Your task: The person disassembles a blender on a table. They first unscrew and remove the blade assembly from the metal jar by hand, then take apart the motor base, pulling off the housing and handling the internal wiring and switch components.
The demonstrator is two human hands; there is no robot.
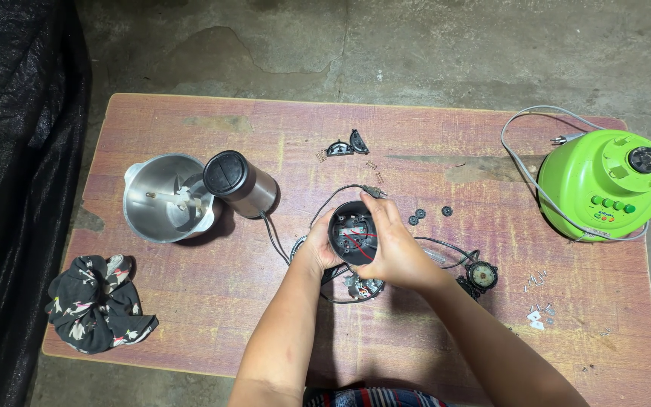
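Head view: left hand (316, 249) cups black housing (353, 232), right hand (393, 245) pinches its rim, both closed on it just above surface (212, 316). Keep it level, red wires clear of fingers. Loose parts (362, 285) beneath grip; washers (418, 217) beyond; green base (603, 185) far right.

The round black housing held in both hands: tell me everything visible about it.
The round black housing looks like dark plastic, a shallow cup shape turned with its open side toward the camera. Inside show red wires, pale metal contacts and small fittings; finer detail is too small to tell. It is held just above the worn reddish table, near its middle. The left hand cups its left edge; the right hand wraps its right side, fingers curling over the top rim.
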